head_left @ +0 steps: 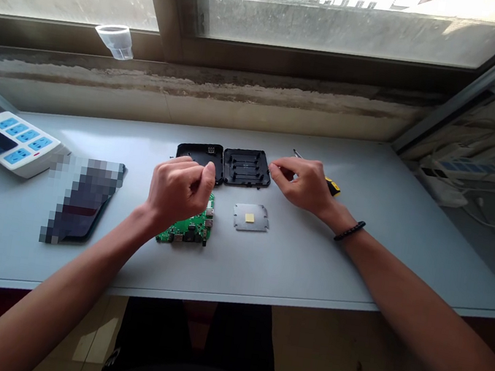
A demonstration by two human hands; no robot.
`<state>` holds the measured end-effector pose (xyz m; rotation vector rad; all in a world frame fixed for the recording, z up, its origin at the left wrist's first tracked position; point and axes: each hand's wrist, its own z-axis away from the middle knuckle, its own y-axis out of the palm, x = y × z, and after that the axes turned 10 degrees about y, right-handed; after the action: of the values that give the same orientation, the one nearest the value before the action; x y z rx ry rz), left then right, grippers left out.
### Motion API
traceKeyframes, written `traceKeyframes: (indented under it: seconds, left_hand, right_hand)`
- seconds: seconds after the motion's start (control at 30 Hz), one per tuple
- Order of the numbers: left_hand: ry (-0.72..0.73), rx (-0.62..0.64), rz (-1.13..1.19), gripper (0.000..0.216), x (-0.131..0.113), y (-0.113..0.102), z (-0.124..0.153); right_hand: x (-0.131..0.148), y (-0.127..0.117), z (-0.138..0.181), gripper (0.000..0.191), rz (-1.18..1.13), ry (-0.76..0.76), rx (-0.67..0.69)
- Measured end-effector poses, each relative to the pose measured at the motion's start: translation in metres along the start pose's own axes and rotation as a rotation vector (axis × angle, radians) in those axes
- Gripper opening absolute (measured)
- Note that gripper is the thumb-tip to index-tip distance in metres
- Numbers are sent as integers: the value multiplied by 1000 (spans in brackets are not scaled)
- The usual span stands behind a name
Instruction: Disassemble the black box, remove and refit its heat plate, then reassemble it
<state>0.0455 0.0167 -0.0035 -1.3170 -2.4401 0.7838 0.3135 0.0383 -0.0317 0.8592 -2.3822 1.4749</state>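
My left hand [179, 188] is closed in a loose fist, thumb side up, above a green circuit board [190, 226] that it partly covers. Whatever the fist holds, if anything, is hidden. Beyond it lie a black plastic case half [208, 152] and a flat black cover [246, 167], side by side. Thumb and fingertips of my right hand [297, 180] come together at the right edge of the cover; any small piece between them is too small to make out. Behind that hand lies a tool with a yellow-black handle [333, 186]. A metal plate [252, 218] with a pale square pad rests nearer me.
On the left stand a white power strip [37, 160] with blue sockets and a dark phone [85, 211], partly pixelated. A clear plastic cup [115, 42] hangs by the window frame. White cables and another power strip [468, 169] lie beyond the right-hand frame. The table's front edge [235, 298] runs before my lap.
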Motion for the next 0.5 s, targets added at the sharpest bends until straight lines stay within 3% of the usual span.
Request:
traceKeyframes:
  seconds: [0.5]
  left_hand:
    - [23,10,2,55,-1,7,4]
  right_hand:
    - [20,1,10,30,14,-177,43]
